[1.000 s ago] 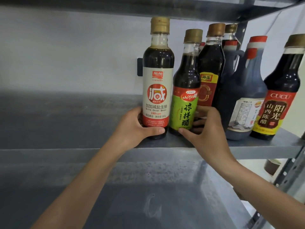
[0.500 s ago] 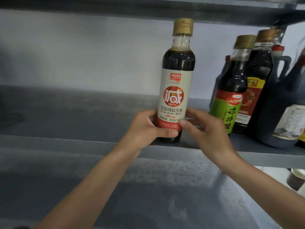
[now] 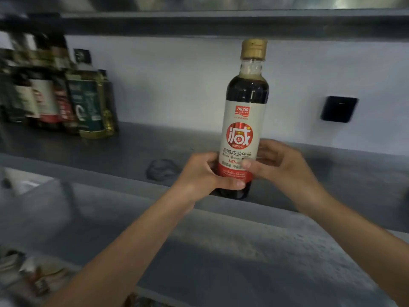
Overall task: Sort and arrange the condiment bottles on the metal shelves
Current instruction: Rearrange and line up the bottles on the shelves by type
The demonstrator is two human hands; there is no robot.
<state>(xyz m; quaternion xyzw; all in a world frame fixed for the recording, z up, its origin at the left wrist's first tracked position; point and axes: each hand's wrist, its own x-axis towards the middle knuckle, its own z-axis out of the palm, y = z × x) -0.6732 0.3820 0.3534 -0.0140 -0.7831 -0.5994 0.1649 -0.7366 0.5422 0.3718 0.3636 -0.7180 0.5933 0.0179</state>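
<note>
A dark soy sauce bottle [image 3: 244, 111] with a white and red label and a gold cap stands upright near the front edge of the grey metal shelf [image 3: 132, 156]. My left hand [image 3: 205, 176] grips its lower part from the left, thumb across the label's red band. My right hand [image 3: 278, 165] holds it from the right, fingers curled round the bottle. A blurred group of several bottles [image 3: 62, 96] stands at the far left of the same shelf, among them a green-labelled oil bottle [image 3: 93, 107].
Another shelf [image 3: 221, 23] runs close above the bottle's cap. A black box [image 3: 338, 108] is fixed to the white wall behind. A lower shelf [image 3: 221, 251] lies under my forearms, with blurred items at its bottom left.
Both hands have carried the soy sauce bottle leftward along the shelf. The right-hand bottles have left the view, and the left-hand group has come into view.
</note>
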